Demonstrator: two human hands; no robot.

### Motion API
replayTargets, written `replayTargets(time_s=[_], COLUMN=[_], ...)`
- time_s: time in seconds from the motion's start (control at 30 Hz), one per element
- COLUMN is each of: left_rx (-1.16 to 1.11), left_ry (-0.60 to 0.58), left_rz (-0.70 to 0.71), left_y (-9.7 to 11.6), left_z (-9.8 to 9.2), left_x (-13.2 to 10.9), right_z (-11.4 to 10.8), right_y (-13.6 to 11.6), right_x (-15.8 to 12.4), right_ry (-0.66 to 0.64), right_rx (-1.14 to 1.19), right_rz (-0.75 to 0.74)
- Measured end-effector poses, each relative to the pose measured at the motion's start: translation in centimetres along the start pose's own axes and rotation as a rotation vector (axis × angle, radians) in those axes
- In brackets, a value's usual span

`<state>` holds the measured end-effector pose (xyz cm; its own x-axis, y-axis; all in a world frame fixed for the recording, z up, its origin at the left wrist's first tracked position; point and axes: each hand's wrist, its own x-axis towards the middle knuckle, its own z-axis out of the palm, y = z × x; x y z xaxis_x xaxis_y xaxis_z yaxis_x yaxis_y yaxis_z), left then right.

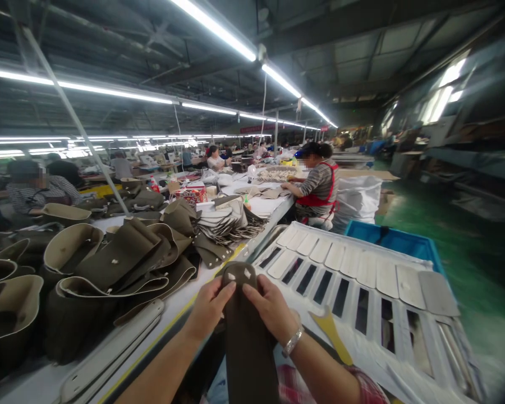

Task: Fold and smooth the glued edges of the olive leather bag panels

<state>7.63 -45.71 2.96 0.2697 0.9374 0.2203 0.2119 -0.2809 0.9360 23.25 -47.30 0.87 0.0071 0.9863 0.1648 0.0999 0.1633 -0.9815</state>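
Observation:
Between both hands I hold a long dark olive strap-like panel (248, 331) with a rounded far end and two small pale marks near that end. My left hand (212, 306) grips its left edge, thumb on top. My right hand (273, 306), with a silvery bracelet on the wrist, pinches the right edge the same way. The fingers beneath the panel are hidden. Left of my hands, long pale strips (113, 348) lie stacked on the white table (172, 325).
Dark olive curved pieces (118, 258) heap up on the left. Stacked pale flaps (223, 224) lie ahead. On my right, a slatted white rack (349, 314) carries pale panels (366, 266) and a yellow tool (332, 334); behind it stands a blue crate (395, 241). A co-worker (320, 185) sits farther along the table.

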Motion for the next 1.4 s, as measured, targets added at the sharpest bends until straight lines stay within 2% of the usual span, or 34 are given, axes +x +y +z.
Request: replayTargets(time_s=[0.27, 0.33, 0.43, 0.5, 0.63, 0.8, 0.97, 1.1, 1.27, 1.37, 1.4], left_rx=[-0.026, -0.069, -0.161, -0.212, -0.272, -0.287, -0.194, -0.041, 0.147, 0.206, 0.183], left_ry=[-0.042, -0.078, -0.113, -0.103, -0.070, -0.068, -0.016, 0.023, 0.104, 0.238, 0.250], left_rz=[-0.021, -0.057, -0.103, -0.086, -0.055, -0.132, -0.160, -0.094, -0.001, 0.181, 0.263], left_y=[0.7, 0.6, 0.2, -0.1, -0.5, -1.1, -1.9, -1.6, -1.6, -1.9, -2.0], left_z=[-1.3, -1.6, -1.9, -1.9, -1.8, -1.8, -1.7, -1.7, -1.8, -2.8, -3.3], left_x=[0.7, 0.5, -0.2, -0.7, -1.0, -1.2, -1.4, -1.6, -1.9, -1.2, -0.8], right_z=[0.7, 0.9, 0.9, 0.8, 0.7, 1.1, 1.2, 1.1, 1.4, 1.5, 1.6], right_y=[0.2, -0.1, -0.9, -1.5, -2.4, -1.9, -0.3, 0.5, 0.1, -0.2, -0.2], right_x=[0.0, -0.2, -0.2, -0.1, 0.3, 1.0, 2.0, 2.6, 2.5, 2.4, 2.4], right_ry=[0.129, 0.125, 0.073, 0.027, -0.067, -0.156, -0.323, -0.428, -0.435, -0.433, -0.418], right_rx=[-0.134, -0.172, -0.233, -0.288, -0.357, -0.168, 0.063, 0.220, 0.254, 0.202, 0.160], right_rz=[-0.242, -0.278, -0.212, -0.151, -0.168, -0.239, -0.169, -0.092, -0.051, -0.058, -0.057])
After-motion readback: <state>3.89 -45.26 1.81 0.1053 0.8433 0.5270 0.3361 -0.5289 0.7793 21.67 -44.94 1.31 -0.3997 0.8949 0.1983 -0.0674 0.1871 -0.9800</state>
